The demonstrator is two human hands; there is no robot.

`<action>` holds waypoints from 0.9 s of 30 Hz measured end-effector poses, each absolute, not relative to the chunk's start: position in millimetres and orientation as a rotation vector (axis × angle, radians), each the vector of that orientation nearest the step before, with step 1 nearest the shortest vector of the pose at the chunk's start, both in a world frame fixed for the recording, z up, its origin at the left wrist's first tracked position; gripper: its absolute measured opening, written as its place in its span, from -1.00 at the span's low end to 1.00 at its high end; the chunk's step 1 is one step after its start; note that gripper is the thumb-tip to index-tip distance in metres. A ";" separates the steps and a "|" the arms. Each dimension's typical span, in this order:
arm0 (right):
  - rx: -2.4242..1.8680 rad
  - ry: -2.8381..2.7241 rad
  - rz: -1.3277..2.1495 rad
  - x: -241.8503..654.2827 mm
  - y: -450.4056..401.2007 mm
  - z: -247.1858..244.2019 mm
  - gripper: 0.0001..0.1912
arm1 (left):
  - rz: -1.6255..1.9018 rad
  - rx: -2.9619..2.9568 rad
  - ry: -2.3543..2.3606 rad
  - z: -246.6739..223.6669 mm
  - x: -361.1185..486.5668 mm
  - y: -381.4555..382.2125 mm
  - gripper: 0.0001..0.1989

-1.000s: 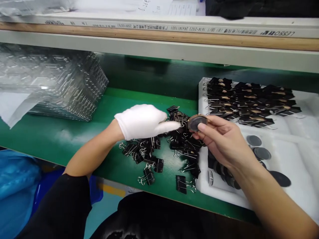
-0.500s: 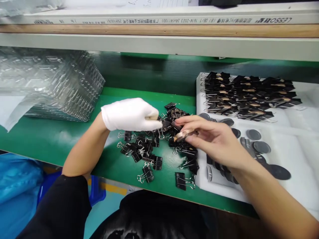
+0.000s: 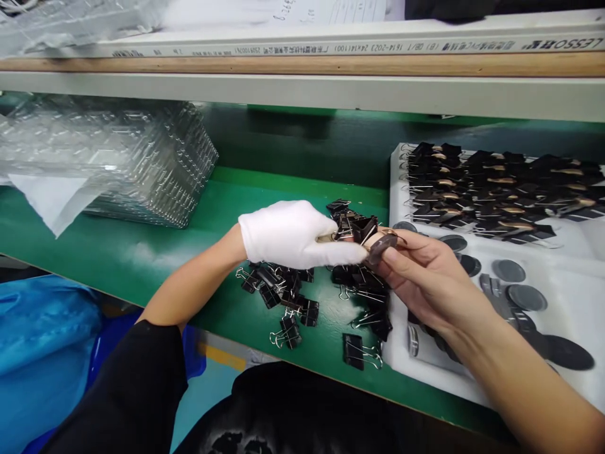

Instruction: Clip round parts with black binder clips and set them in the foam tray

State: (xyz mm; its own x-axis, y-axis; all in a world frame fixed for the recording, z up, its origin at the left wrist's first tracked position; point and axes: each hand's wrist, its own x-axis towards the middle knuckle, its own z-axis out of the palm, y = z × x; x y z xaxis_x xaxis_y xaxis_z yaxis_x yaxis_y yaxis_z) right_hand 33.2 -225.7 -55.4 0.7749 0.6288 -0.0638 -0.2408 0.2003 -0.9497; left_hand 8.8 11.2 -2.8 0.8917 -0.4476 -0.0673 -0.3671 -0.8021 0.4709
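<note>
Head view, held disc [image 3: 382,248], LESSO-printed strip [image 3: 331,48]

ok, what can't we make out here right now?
All head view:
- Binder clip handles: hidden by the left hand's fingers
- Held disc, far face: turned away, behind right hand
- Some dark discs: under the right forearm
- Foam tray, right end: cut off by frame
- Handwriting: too small
</note>
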 end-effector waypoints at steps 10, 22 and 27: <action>-1.227 -0.286 0.665 34.0 -220.5 -50.0 -0.82 | -0.142 2.614 -0.396 -8.3 5.1 -5.7 -0.37; -1.299 -0.308 0.449 52.0 -233.8 -40.3 -0.81 | -0.013 2.637 -0.363 -8.7 8.3 1.3 -0.51; -1.344 -0.325 0.450 58.6 -236.2 -41.4 -0.78 | 0.075 2.621 -0.265 -3.6 16.2 13.6 -0.51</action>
State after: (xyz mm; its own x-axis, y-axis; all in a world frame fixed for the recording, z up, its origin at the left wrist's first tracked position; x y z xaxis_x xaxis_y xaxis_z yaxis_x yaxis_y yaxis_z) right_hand 58.6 -236.2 -41.4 0.8710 0.4904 -0.0308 -0.1248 0.1602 -0.9792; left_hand 16.2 13.6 -3.6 0.9796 -0.1736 0.1015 -0.2010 -0.8556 0.4770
